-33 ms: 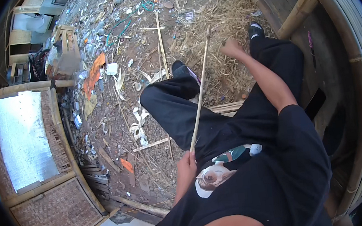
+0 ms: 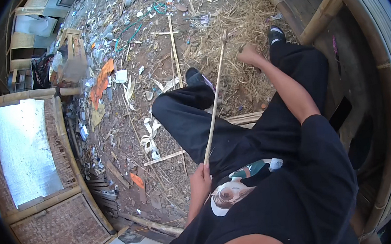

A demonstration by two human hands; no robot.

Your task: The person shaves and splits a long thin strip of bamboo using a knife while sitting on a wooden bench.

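Note:
A long, thin bamboo strip [image 2: 215,100] slants up and away from my lap, passing over my left thigh. Its near end is pinched in my left hand [image 2: 200,180], close to my waist. The far tip of the strip hangs over the straw-covered ground, beyond my feet. My right hand [image 2: 251,55] is stretched forward, apart from the strip and to the right of its far end. The fingers of that hand are curled closed. A small dark bit shows at its far side, too small to name.
Dry straw shavings [image 2: 251,13] and scattered litter cover the ground ahead. Crossed bamboo sticks [image 2: 174,49] lie past my left foot. Woven bamboo panels [image 2: 60,231] stand at the left; a bamboo post [image 2: 322,15] and curved poles frame the right. Orange plastic [image 2: 102,81] lies left.
My right hand and the bamboo strip's far tip have shifted very slightly nearer to me. My left hand keeps its hold on the strip.

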